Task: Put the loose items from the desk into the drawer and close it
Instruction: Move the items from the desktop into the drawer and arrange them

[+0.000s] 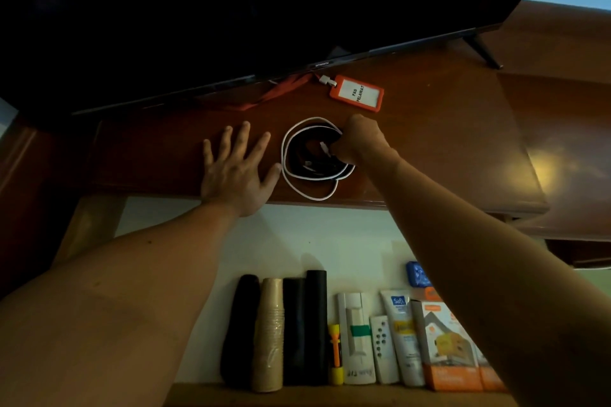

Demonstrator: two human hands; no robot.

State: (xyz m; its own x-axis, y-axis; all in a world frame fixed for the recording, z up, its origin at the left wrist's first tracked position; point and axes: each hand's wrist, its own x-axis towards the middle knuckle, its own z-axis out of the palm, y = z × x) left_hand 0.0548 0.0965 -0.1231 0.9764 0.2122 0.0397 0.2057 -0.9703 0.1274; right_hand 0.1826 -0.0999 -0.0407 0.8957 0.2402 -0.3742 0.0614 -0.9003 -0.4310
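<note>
On the desk (429, 142), my right hand (358, 140) is fisted around the right side of the coiled black and white cables (314, 155), arm stretched out over the open drawer (297, 241). Left hand (236, 170) lies flat, fingers spread, thumb tip just beside the coil's white loop. Orange badge holder (357, 92) lies beyond the coil, lanyard (274, 92) running under the TV (264, 10). Drawer holds paper cups (269, 334), remotes, a tube.
</note>
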